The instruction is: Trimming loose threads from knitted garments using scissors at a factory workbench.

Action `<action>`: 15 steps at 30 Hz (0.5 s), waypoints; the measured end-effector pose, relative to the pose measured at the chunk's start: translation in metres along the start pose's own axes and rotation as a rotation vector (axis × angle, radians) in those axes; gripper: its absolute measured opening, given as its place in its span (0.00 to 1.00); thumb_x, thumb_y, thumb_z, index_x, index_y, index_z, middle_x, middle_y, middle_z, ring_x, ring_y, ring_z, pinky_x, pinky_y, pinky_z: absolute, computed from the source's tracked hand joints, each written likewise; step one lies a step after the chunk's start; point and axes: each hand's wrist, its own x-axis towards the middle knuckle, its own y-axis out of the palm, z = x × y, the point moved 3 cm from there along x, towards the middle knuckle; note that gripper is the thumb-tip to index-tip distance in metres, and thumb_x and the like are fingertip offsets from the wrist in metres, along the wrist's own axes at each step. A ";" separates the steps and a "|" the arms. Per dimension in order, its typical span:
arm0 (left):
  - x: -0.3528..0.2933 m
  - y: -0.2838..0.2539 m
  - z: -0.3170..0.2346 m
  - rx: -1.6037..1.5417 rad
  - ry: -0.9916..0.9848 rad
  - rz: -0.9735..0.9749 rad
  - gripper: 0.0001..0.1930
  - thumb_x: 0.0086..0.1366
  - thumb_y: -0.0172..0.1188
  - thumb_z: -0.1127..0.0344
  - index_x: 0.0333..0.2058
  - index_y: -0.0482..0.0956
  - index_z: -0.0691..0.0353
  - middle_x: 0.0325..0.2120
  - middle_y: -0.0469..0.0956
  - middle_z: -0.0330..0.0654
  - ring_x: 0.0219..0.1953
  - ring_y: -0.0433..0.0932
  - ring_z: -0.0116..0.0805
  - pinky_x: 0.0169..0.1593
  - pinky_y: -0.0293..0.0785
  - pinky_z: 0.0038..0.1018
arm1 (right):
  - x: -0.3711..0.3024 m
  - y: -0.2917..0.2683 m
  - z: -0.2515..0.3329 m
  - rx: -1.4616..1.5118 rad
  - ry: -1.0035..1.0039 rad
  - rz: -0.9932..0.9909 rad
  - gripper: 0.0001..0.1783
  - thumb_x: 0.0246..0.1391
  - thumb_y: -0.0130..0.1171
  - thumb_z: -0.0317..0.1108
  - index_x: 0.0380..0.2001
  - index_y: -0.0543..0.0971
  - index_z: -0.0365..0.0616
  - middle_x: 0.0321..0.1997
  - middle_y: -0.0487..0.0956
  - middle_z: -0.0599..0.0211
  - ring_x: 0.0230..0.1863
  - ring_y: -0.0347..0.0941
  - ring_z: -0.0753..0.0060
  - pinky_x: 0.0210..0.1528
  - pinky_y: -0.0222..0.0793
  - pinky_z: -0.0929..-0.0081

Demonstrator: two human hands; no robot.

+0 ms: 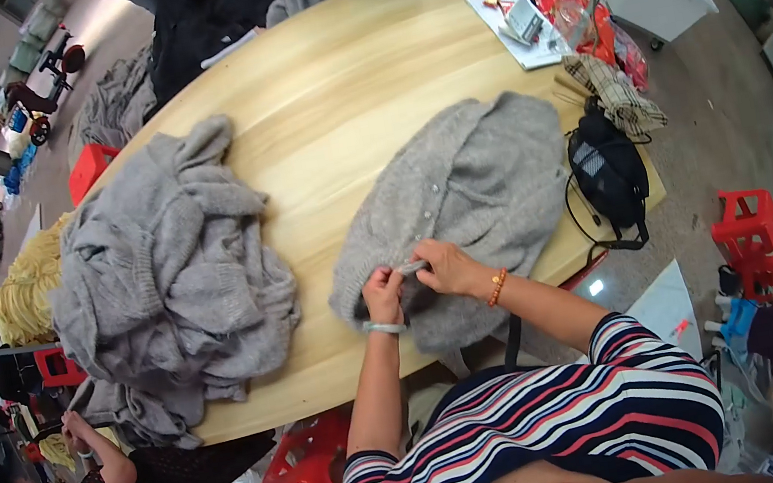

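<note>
A grey knitted cardigan (487, 175) lies spread on the wooden table in front of me, with a row of small buttons along its front band. My left hand (383, 295) pinches the cardigan's edge near its ribbed hem. Close beside it, my right hand (447, 267) grips the same band, fingers bent and pressed together. A short stretch of the band is raised between the two hands. What lies under my fingertips is hidden.
A heap of grey knitwear (170, 276) covers the table's left side. A black bag (608, 168) with a cord and a checked cloth (616, 94) lie at the right edge. Beyond are a white pad (515, 34) and a red stool (308, 476). Other people stand at the far side and left.
</note>
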 end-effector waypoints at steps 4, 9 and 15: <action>-0.008 -0.004 -0.003 -0.035 -0.084 0.052 0.06 0.61 0.63 0.68 0.27 0.75 0.58 0.17 0.72 0.30 0.14 0.63 0.16 0.18 0.54 0.16 | -0.003 -0.001 0.008 0.085 -0.034 -0.058 0.14 0.46 0.58 0.27 0.40 0.76 0.38 0.40 0.77 0.50 0.42 0.75 0.47 0.44 0.72 0.62; -0.013 -0.004 -0.004 -0.051 -0.123 0.070 0.07 0.62 0.63 0.66 0.26 0.75 0.56 0.18 0.72 0.29 0.14 0.62 0.15 0.18 0.53 0.15 | -0.008 0.005 0.000 0.044 -0.062 0.002 0.15 0.45 0.60 0.25 0.40 0.78 0.39 0.34 0.77 0.52 0.36 0.76 0.50 0.39 0.72 0.62; -0.021 -0.004 0.001 -0.021 -0.171 0.034 0.09 0.63 0.62 0.64 0.25 0.74 0.54 0.17 0.70 0.28 0.15 0.62 0.16 0.18 0.53 0.16 | -0.021 0.003 0.016 -0.040 -0.192 -0.065 0.14 0.45 0.59 0.25 0.38 0.77 0.37 0.34 0.76 0.50 0.39 0.74 0.46 0.43 0.71 0.61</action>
